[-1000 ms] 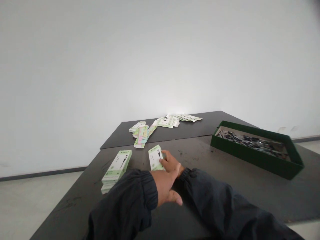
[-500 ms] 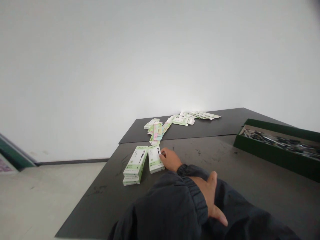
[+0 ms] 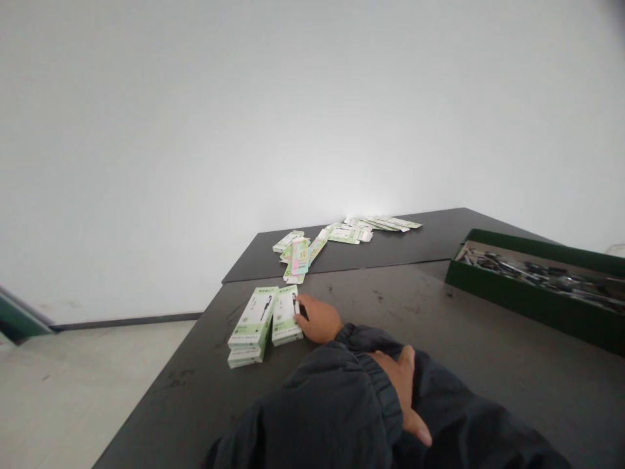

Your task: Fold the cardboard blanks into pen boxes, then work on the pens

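Observation:
Two stacks of white and green pen boxes lie side by side on the dark table: a left stack (image 3: 254, 316) and a lower right stack (image 3: 286, 319), each with a black pen printed on top. My right hand (image 3: 319, 319), its arm reaching in from the right, has curled fingers and thumb gripping the right edge of a pen box in the right stack. Across that arm lies my left sleeve. My left hand (image 3: 401, 387) rests over the right forearm, holding nothing, with its visible fingers apart; the rest of it is partly hidden.
Flat green, pink and yellow cartons (image 3: 299, 257) lie beyond the stacks, beside another pen box (image 3: 288, 241). More flat cartons (image 3: 385, 223) fan out by the wall. At right stands a dark green tray (image 3: 517, 286) full of pens. The table's left edge drops to the floor.
My right hand has moved left with the right stack, which now sits closer against the left stack. The view has also turned slightly to the right. My left hand still lies across the right arm.

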Demonstrator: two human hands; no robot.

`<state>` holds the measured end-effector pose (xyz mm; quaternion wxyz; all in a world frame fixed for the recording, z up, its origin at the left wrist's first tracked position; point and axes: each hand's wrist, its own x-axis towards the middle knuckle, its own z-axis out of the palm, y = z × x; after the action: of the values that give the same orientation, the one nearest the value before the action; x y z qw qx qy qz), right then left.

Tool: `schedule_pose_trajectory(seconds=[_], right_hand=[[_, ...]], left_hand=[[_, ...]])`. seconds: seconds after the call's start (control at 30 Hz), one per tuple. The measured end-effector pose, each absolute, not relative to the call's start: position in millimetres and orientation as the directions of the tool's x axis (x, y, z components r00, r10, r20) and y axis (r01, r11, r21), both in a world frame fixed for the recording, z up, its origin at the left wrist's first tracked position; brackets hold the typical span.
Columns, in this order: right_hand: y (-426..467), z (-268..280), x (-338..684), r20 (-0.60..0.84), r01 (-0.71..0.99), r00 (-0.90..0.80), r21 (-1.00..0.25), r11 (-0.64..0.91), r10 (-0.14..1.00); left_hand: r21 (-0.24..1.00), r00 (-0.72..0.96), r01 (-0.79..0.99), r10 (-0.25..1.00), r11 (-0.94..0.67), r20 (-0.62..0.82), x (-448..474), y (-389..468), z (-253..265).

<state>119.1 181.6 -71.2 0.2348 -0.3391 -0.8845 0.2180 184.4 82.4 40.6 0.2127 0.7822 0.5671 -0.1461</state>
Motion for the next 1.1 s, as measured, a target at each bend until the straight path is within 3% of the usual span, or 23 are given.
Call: schedule_pose_trajectory(seconds=[0.17, 0.33, 0.47, 0.7, 0.83, 0.9, 1.0, 1.1], right_hand=[[185.3, -71.9, 122.1, 0.244, 0.427, -0.682, -0.632, 0.646, 0.689], [218.7, -66.7, 150.0, 0.216, 0.495, -0.409, -0.764, 0.415, 0.887], [247.5, -52.1, 206.9, 0.282, 0.528, -0.258, -0.76, 0.379, 0.924], [259.9, -29.1, 335.2, 0.427, 0.591, -0.134, -0.69, 0.418, 0.894], [269.3, -19.2, 416.3, 0.508, 0.721, -0.07, -0.569, 0.395, 0.858], [281.9, -11.9, 458.5, 0.513, 0.825, -0.058, -0.459, 0.331, 0.857], [309.4, -1.6, 517.0, 0.394, 0.96, 0.055, -0.273, 0.06, 0.917], [336.9, 0.9, 558.8, 0.297, 0.974, 0.086, -0.228, -0.017, 0.951]], left_hand=[[0.119, 0.349, 0.934, 0.798, -0.336, -0.491, 180.7, 89.4, 47.3], [0.095, 0.345, 0.936, 0.832, -0.339, -0.435, 163.5, 99.6, 57.9], [0.035, 0.311, 0.943, 0.836, -0.332, -0.452, 153.4, 107.3, 57.8], [0.099, 0.364, 0.927, 0.797, -0.363, -0.482, 146.1, 120.5, 38.0], [0.103, 0.344, 0.934, 0.793, -0.341, -0.502, 144.6, 126.0, 30.3], [0.096, 0.335, 0.937, 0.79, -0.335, -0.514, 146.2, 128.0, 27.8], [0.098, 0.334, 0.937, 0.774, -0.336, -0.537, 150.7, 130.6, 21.9], [0.102, 0.319, 0.942, 0.764, -0.319, -0.561, 153.4, 133.7, 13.4]])
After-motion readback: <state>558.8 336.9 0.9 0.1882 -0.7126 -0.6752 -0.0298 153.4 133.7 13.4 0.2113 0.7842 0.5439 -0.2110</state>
